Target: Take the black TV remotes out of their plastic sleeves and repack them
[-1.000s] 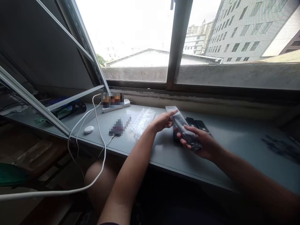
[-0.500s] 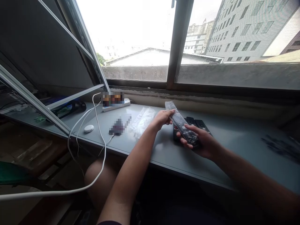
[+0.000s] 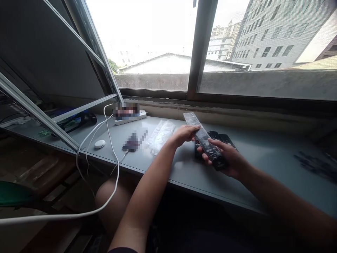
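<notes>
My right hand (image 3: 228,159) grips the near end of a black remote control (image 3: 213,151) that sits partly inside a clear plastic bag (image 3: 196,124). My left hand (image 3: 184,134) pinches the bag near its far, empty end, just above the grey desk (image 3: 184,168). Two more black remotes (image 3: 223,138) lie on the desk right behind my hands.
Empty clear bags (image 3: 161,135) lie left of my hands. Further left are a blurred dark item (image 3: 133,142), a white puck-shaped device (image 3: 100,144), white cables (image 3: 110,140) and a power strip (image 3: 130,117). A dark pile (image 3: 316,163) lies at the far right. The window runs along the back.
The plastic bag has slid further off the remote toward the window, with more bare remote showing in my right hand. Both hands stay in about the same place.
</notes>
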{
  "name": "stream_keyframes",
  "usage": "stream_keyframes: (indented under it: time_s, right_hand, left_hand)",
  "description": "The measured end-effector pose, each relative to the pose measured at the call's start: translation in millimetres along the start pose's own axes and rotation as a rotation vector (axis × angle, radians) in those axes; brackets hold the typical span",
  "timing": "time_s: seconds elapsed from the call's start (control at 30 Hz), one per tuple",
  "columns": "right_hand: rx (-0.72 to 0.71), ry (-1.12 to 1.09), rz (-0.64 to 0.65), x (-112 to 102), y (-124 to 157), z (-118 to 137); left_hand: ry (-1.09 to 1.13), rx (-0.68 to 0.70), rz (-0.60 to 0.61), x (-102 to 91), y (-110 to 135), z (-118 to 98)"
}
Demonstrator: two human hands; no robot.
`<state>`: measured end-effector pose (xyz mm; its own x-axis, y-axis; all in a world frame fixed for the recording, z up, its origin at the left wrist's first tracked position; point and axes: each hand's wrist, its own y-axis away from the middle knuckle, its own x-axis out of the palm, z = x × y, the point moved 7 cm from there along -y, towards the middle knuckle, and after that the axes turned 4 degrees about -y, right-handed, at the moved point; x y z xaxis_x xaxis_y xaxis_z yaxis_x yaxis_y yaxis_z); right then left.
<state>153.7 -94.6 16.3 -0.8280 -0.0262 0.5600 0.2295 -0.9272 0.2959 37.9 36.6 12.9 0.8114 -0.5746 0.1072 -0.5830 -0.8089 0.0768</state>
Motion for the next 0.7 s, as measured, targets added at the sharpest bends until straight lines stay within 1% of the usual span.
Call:
stream_keyframes:
  time_s: [0.07, 0.13, 0.2, 0.27, 0.33, 0.43, 0.53, 0.63, 0.7]
  right_hand:
    - [0.0, 0.001, 0.0, 0.0, 0.4, 0.2]
    - [0.001, -0.003, -0.012, -1.3, 0.6, 0.0]
    - [-0.004, -0.007, -0.026, -2.7, 0.7, 0.0]
    - [-0.008, -0.01, -0.03, -3.3, 0.9, -0.1]
    - [-0.007, -0.013, -0.029, -3.7, 0.9, -0.3]
    - [-0.001, -0.014, -0.029, -4.6, 0.6, -0.7]
    - [0.013, -0.005, -0.008, -3.4, 0.3, -1.5]
    - [0.023, 0.003, 0.037, 0.8, 1.0, -2.2]
    - [0.021, 0.004, 0.045, 2.2, 1.8, -2.0]
  left_hand:
    - [-0.023, 0.04, -0.036, -3.3, -1.5, -2.5]
    - [-0.03, 0.068, -0.103, -9.2, -3.6, -3.7]
    - [-0.01, 0.069, -0.183, -16.4, -5.1, -2.6]
    - [0.026, 0.054, -0.21, -19.9, -6.0, -0.3]
    - [0.044, 0.031, -0.158, -17.0, -6.0, 1.9]
    - [0.004, -0.01, -0.034, -7.3, -3.0, 3.5]
    - [-0.052, -0.003, 0.051, 0.4, 1.5, 0.5]
    - [-0.081, 0.037, 0.089, 3.1, 4.1, -4.2]
    - [-0.09, 0.06, 0.07, 0.6, 4.0, -5.7]
